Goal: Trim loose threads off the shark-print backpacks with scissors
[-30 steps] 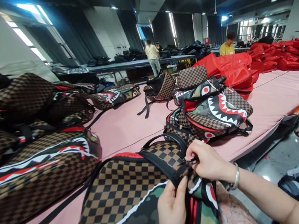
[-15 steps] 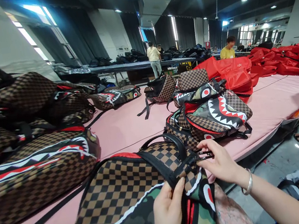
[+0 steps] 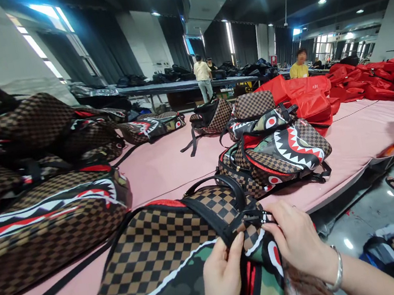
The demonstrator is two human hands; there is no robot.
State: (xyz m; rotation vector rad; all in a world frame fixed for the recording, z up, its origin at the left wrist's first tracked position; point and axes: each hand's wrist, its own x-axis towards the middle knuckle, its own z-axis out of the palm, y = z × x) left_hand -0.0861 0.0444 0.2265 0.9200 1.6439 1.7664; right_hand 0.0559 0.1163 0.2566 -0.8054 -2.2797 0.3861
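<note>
Here I am at the worktop (image 3: 169, 164), checked backpack (image 3: 162, 234) close in front of me at seven o'clock, printed shark teeth nearest my body. My left hand (image 3: 221, 279), down at six o'clock, has thumb and fingers pinched on the black trim (image 3: 208, 219). Over at five, my right hand (image 3: 297, 239) has its fingers closed narrow on a small dark clip (image 3: 259, 216), possibly a buckle, too small and half covered to be sure. How far along? The carry handle (image 3: 242, 195) is on, arching over the top; the clip sits at the bag's upper corner, not yet let go, so I'd call this corner part done. Piled backpacks (image 3: 37, 119) at nine o'clock, a second backpack (image 3: 284, 153) between three and four, red bags (image 3: 370, 80) just above three.
</note>
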